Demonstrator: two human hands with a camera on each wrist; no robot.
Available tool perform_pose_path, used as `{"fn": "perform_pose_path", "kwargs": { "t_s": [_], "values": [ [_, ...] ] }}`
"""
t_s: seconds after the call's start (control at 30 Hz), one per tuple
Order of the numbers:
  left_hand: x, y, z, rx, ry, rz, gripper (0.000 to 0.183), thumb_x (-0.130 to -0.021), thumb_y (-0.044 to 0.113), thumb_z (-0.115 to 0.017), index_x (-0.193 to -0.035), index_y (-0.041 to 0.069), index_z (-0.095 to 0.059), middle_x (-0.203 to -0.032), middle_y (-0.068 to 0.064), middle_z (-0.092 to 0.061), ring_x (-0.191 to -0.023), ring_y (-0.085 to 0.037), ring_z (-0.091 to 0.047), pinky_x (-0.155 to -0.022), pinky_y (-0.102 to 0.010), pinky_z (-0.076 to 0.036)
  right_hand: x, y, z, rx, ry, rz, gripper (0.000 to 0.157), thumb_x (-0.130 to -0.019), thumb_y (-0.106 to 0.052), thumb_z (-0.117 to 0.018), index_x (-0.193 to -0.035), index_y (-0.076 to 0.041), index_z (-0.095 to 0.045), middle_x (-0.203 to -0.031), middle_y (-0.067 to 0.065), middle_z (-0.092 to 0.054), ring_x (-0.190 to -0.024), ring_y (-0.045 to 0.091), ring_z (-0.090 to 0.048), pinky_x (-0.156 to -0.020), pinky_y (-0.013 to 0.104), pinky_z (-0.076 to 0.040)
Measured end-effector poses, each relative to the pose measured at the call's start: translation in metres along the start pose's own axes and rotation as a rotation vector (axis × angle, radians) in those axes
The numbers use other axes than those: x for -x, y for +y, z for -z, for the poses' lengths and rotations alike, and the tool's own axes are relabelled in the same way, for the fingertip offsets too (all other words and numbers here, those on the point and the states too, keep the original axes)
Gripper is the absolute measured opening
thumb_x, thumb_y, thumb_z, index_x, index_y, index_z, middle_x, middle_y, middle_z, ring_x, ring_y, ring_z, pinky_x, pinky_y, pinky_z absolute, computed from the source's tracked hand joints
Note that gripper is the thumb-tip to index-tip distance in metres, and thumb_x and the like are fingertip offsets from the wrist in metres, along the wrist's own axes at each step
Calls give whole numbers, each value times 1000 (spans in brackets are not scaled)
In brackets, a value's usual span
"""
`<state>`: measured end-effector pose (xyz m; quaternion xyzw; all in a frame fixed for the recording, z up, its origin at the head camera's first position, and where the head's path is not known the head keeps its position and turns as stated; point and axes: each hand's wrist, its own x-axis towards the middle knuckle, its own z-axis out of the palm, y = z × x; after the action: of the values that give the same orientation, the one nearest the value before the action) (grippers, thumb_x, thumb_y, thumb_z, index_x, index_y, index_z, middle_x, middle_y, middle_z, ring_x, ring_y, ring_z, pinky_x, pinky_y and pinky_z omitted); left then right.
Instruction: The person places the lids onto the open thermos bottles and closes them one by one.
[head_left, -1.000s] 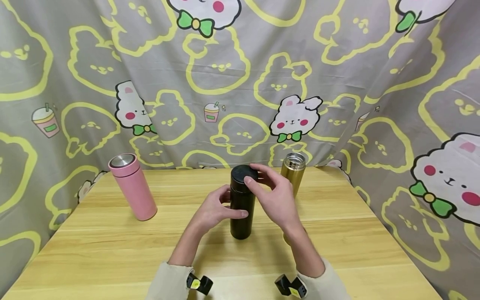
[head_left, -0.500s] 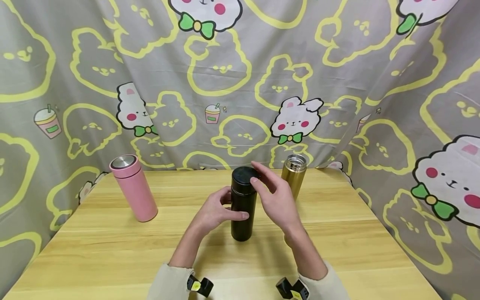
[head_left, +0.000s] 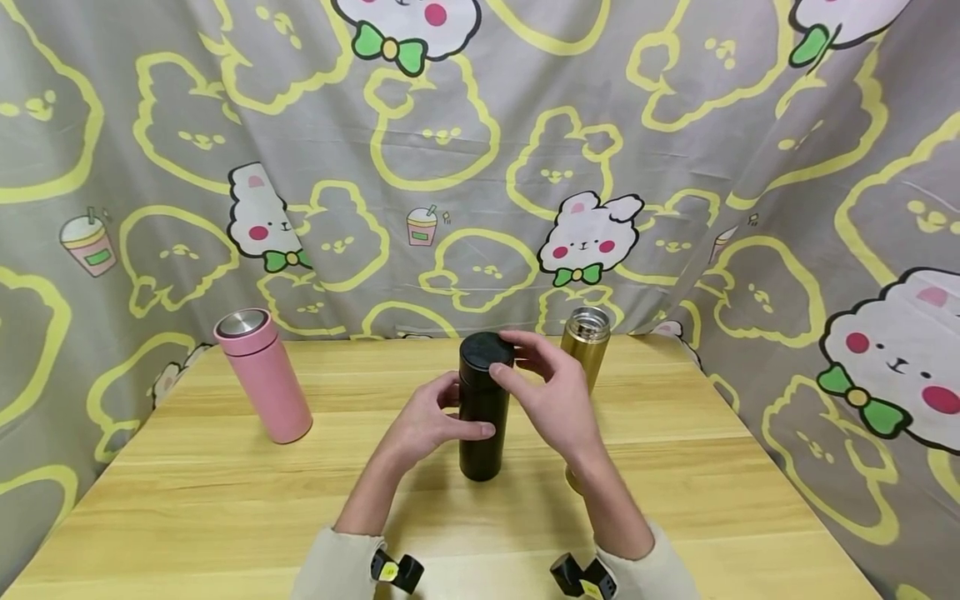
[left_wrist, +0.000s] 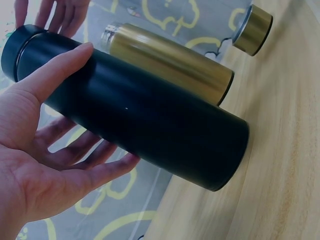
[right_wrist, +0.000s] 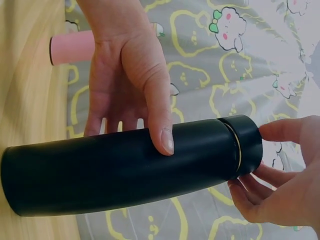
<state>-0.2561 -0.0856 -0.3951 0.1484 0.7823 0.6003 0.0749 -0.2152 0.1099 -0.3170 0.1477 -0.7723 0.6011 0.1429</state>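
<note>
A black thermos [head_left: 481, 457] stands upright on the table in the head view. My left hand [head_left: 422, 427] grips its body from the left, thumb across the front and fingers behind. At the top, my right hand [head_left: 557, 407] holds the round black lid [head_left: 478, 352] between thumb and fingers. A thin bright seam shows between lid and body in the right wrist view. Behind my right hand stands a gold thermos [left_wrist: 170, 62] with its steel mouth uncovered. Its gold lid [left_wrist: 254, 31] sits apart on the table, mostly hidden by my right wrist in the head view.
A pink thermos [head_left: 268, 379] with a steel-topped lid stands at the left of the wooden table [head_left: 187, 517]. A grey curtain [head_left: 465, 100] with yellow outlines and cartoon rabbits hangs behind the table and along its sides.
My right fingers loosened and shifted right at half a second ago, and now close round the lid again. My left hand keeps its hold; the pink and gold thermoses stay put.
</note>
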Motion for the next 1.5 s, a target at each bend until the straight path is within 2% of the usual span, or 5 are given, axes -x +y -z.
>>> {"fn": "perform_pose_path", "kwargs": {
  "t_s": [0.2, 0.43, 1.0, 1.23, 1.5],
  "values": [
    [0, 0, 1, -3, 6, -8, 58, -71, 31, -94, -120, 24, -66, -112, -2, -70, -110, -21, -64, -94, -41, -51, 0, -1, -1, 38, 20, 13, 39, -91, -27, -77, -127, -17, -65, -125, 1, -66, -117, 19, -62, -107, 43, -47],
    [-1, -1, 0, -1, 3, -13, 57, -72, 29, -93, -121, 22, -65, -111, -4, -70, -108, -21, -64, -93, -40, -51, -4, 3, 0, -58, -70, 6, 40, -101, -15, -62, -140, -19, -60, -145, 4, -58, -137, 20, -54, -115, 41, -42],
    [1, 1, 1, 0, 3, 5, 61, -68, 34, -95, -121, 29, -65, -112, 1, -70, -109, -19, -64, -94, -40, -52, -2, 3, -6, -1, 9, -4, 42, -90, -28, -78, -128, -18, -64, -125, 1, -66, -116, 19, -63, -105, 46, -48],
    [1, 0, 1, 4, -3, -6, 63, -69, 33, -95, -123, 28, -65, -114, 1, -70, -110, -20, -64, -95, -42, -52, -5, 6, -9, -61, -78, 15, 45, -100, -16, -63, -144, -19, -54, -146, 4, -55, -138, 20, -52, -116, 44, -40],
    [-1, 0, 1, 2, -2, -11, 62, -68, 33, -95, -122, 27, -65, -112, 0, -70, -109, -19, -65, -93, -40, -52, -8, 9, -7, -68, -107, -10, 41, -100, -17, -60, -140, -24, -61, -144, 1, -59, -128, 19, -61, -109, 44, -46]
  ]
}}
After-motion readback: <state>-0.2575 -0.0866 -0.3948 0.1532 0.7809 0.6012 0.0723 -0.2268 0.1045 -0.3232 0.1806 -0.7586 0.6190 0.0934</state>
